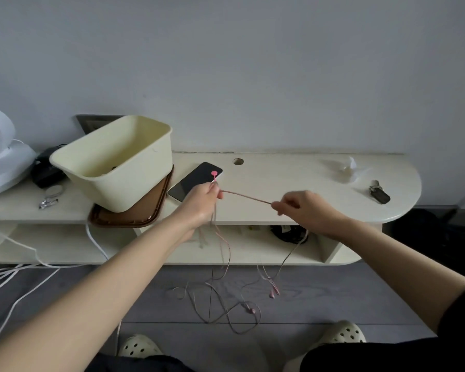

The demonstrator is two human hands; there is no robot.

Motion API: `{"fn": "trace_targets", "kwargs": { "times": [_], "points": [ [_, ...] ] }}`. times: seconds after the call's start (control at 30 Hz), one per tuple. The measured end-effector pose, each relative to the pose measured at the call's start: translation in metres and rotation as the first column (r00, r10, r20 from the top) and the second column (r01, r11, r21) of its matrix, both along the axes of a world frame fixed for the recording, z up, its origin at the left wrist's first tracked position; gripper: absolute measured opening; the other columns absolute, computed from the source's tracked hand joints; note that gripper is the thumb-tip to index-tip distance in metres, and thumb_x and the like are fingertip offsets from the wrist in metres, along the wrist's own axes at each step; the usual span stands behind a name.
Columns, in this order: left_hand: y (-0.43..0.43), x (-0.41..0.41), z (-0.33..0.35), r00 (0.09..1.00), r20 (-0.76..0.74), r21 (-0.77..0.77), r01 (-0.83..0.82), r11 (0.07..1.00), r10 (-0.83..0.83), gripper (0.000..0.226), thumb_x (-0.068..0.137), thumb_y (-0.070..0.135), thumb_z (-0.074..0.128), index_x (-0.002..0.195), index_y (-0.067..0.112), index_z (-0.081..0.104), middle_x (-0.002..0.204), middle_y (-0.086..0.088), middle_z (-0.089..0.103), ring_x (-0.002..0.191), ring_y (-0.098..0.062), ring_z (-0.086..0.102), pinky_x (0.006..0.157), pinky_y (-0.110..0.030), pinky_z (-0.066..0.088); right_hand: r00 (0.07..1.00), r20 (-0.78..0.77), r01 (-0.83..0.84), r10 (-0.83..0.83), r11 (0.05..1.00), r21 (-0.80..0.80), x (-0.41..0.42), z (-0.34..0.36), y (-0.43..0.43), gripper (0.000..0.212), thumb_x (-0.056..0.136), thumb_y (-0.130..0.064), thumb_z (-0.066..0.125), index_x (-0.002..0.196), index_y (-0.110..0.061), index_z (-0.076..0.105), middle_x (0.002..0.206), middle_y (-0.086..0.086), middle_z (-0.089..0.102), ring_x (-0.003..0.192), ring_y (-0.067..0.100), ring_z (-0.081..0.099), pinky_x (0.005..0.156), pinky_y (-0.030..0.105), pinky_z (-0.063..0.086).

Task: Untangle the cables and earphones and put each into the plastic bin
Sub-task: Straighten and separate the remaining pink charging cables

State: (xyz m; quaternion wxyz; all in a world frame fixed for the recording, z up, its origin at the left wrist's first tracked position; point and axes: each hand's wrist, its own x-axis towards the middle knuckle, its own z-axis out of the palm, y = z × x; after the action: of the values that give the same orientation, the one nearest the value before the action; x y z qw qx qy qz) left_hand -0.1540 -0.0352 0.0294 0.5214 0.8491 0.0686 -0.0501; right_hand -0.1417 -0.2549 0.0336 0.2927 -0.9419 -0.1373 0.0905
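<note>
Both hands are busy untangling: my left hand (pixel 202 202) is gripping the pink earphones (pixel 246 196) in a bunch, and my right hand (pixel 304 208) is pinching the taut stretch. Loops are dangling to the floor — I'm guessing they need gathering up before going into the plastic bin (pixel 134 189), just to the left.

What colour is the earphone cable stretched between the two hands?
The earphone cable is pink; the head view shows it.

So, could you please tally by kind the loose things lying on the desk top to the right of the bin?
Phone: 1
Key bunch: 1
Crumpled white scrap: 1
Total: 3
The pink earphone cable, held above the desk by the left hand and right hand, is not counted.
</note>
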Motion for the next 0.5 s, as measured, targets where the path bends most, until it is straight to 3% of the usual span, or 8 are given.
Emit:
{"fn": "trace_targets", "kwargs": {
  "times": [0.1,0.2,0.27,0.33,0.43,0.5],
  "points": [
    [0.021,0.006,-0.013,0.991,-0.028,-0.010,-0.134,0.991,0.133,0.037,0.104,0.027,0.026,0.072,0.016,0.043,0.065,0.000,0.032,0.049,-0.013,0.026,0.044,-0.024,0.018,0.985,-0.158,0.048,-0.063,0.994,-0.096,0.000,-0.034,-0.030,0.031,0.098,-0.030,0.046,0.072,-0.019,0.059,0.064,-0.005,0.051,0.058,0.009,0.047,0.049,0.012,0.035],
    [0.031,0.003,-0.020,0.990,-0.051,-0.004,-0.133,0.991,0.133,0.038,0.104,0.027,0.026,0.080,0.015,0.053,0.072,-0.001,0.042,0.049,-0.012,0.030,0.040,-0.020,0.022,0.969,-0.231,0.050,-0.094,0.981,-0.188,-0.004,-0.060,-0.045,0.035,0.100,-0.024,0.042,0.068,-0.021,0.057,0.065,-0.004,0.050,0.058,0.009,0.042,0.050,0.015,0.031],
    [0.028,-0.003,-0.020,0.994,-0.079,0.052,-0.070,0.996,0.074,0.035,0.103,0.031,0.029,0.106,0.014,0.060,0.086,0.003,0.052,0.056,-0.014,0.042,0.047,-0.021,0.027,0.973,-0.213,0.060,-0.090,0.988,-0.145,-0.004,-0.062,-0.040,0.035,0.099,-0.024,0.043,0.067,-0.022,0.057,0.069,0.000,0.055,0.060,0.013,0.044,0.055,0.021,0.034],
    [0.019,-0.009,-0.017,0.995,-0.102,0.095,0.009,0.995,0.000,0.037,0.102,0.035,0.031,0.129,0.020,0.051,0.093,0.008,0.054,0.060,-0.017,0.051,0.049,-0.025,0.029,0.988,-0.153,0.010,-0.029,0.992,-0.122,-0.005,-0.052,-0.021,0.030,0.097,-0.027,0.046,0.071,-0.024,0.060,0.074,0.002,0.060,0.062,0.015,0.047,0.060,0.027,0.038],
    [-0.007,-0.018,-0.011,0.986,-0.099,0.034,0.140,0.990,-0.137,0.037,0.103,0.028,0.030,0.136,0.021,0.045,0.119,0.011,0.047,0.057,-0.012,0.053,0.045,-0.030,0.036,0.994,-0.047,-0.099,0.096,0.992,-0.074,-0.009,-0.029,0.014,0.027,0.096,-0.032,0.048,0.075,-0.028,0.064,0.073,0.002,0.061,0.065,0.019,0.050,0.065,0.033,0.041],
    [-0.026,-0.023,-0.011,0.971,-0.114,-0.097,0.197,0.976,-0.208,0.033,0.104,0.024,0.027,0.123,0.015,0.053,0.111,0.007,0.053,0.054,-0.012,0.049,0.039,-0.028,0.033,0.990,0.002,-0.142,0.142,0.990,-0.017,-0.012,-0.017,0.033,0.028,0.096,-0.032,0.048,0.081,-0.021,0.068,0.077,0.004,0.065,0.069,0.021,0.053,0.067,0.032,0.041]
  ]
}}
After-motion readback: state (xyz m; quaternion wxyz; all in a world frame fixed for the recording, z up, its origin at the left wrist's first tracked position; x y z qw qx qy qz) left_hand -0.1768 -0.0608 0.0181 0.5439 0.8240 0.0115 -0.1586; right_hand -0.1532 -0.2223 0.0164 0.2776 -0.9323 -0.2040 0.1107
